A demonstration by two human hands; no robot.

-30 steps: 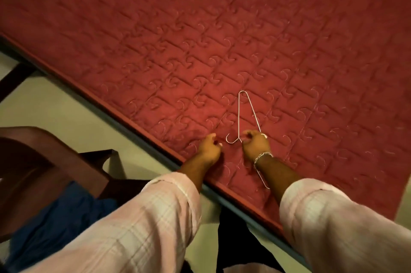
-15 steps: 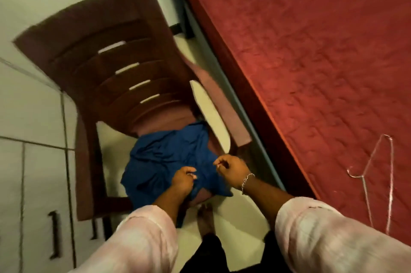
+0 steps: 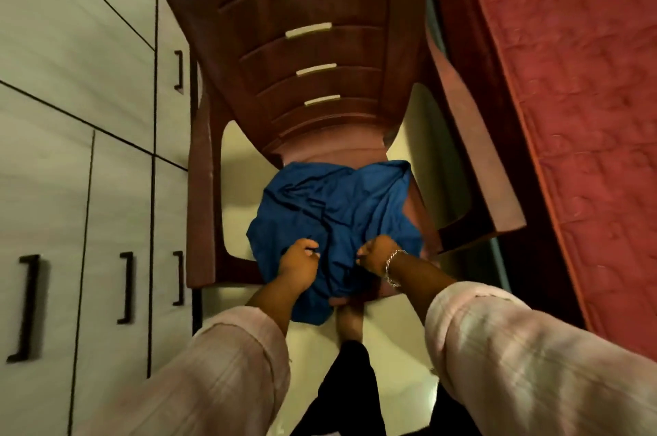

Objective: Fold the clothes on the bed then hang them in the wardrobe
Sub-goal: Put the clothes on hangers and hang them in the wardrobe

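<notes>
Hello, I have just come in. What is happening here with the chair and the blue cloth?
A person in a pink shirt bends over a brown plastic chair and grips a crumpled blue garment lying on its seat. The left hand and right hand both pinch the near edge of the fabric. The garment is not yet folded. The red bed is on the right, the wardrobe on the left.

You see a blue garment [image 3: 337, 208] on a brown chair [image 3: 302, 44], a red quilted bed [image 3: 576, 115], pale wardrobe doors [image 3: 71, 115], and pink checked sleeves [image 3: 533, 357].
</notes>
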